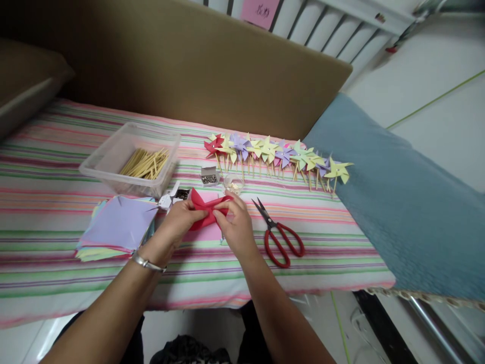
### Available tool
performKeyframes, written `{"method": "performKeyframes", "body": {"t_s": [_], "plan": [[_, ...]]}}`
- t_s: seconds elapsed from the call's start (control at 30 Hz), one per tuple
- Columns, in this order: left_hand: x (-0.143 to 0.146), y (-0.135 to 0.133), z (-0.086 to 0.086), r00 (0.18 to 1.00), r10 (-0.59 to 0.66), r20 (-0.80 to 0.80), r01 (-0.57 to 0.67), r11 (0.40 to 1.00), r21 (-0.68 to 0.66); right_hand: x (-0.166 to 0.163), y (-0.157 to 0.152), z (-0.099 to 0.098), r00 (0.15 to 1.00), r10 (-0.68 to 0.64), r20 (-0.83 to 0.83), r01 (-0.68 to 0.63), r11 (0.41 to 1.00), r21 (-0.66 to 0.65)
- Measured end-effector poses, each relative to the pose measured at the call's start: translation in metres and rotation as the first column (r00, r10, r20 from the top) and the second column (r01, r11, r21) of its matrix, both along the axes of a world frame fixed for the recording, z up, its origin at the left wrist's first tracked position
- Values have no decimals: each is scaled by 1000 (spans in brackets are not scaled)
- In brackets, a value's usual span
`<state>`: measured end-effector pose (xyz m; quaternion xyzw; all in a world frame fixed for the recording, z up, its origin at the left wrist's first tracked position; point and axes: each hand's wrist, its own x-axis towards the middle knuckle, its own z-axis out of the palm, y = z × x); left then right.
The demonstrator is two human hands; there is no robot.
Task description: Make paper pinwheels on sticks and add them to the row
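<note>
Between my two hands is a red paper pinwheel (200,221) with its corners curled in toward the middle. My left hand (181,218) pinches its left side with thumb and fingers. On the right side, my right hand (235,220) grips the folded paper, its thumb near the centre. A pink sheet (206,233) lies on the cloth beneath them. Just beyond my hands stand a small open box of metal fasteners (209,177) and a round clear dish (234,184) with small pale pieces. Another small box of dark fasteners (183,194) is partly behind my left hand.
Red-handled scissors (278,235) lie to the right. A stack of coloured paper squares (117,225) is at left, below a clear plastic tub (100,174) holding wooden sticks (146,164). Finished pinwheels (269,150) line the back, before a cardboard panel (197,65).
</note>
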<state>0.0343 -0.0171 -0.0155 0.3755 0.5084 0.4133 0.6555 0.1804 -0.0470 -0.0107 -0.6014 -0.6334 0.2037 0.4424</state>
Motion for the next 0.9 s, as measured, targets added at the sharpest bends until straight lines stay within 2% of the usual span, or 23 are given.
{"method": "performKeyframes", "body": {"t_s": [0.1,0.2,0.37,0.53,0.67,0.77,0.83,0.9], "plan": [[-2,2,0,997,-17,-74,18,1000,9,9,0,10,998,-42,51,38,997,71],[-2,1,0,981,-100,-164,108,993,39,16,-2,18,989,38,141,-50,995,83],[1,-5,0,925,-295,-240,321,944,75,13,-7,22,949,238,206,-206,965,-163],[3,-8,-2,886,-393,-246,427,898,103,14,-9,22,949,292,119,-241,916,-320],[4,-7,-5,884,-402,-238,438,890,127,17,-9,18,951,309,7,-289,897,-335],[3,-5,-6,897,-363,-251,408,899,159,16,-8,13,947,291,-136,-321,885,-336],[2,-3,-4,927,-285,-245,335,922,193,15,-5,10,939,227,-259,-308,890,-336],[1,-2,-1,965,-168,-204,211,954,214,14,-2,8,917,130,-378,-268,902,-339]]}}
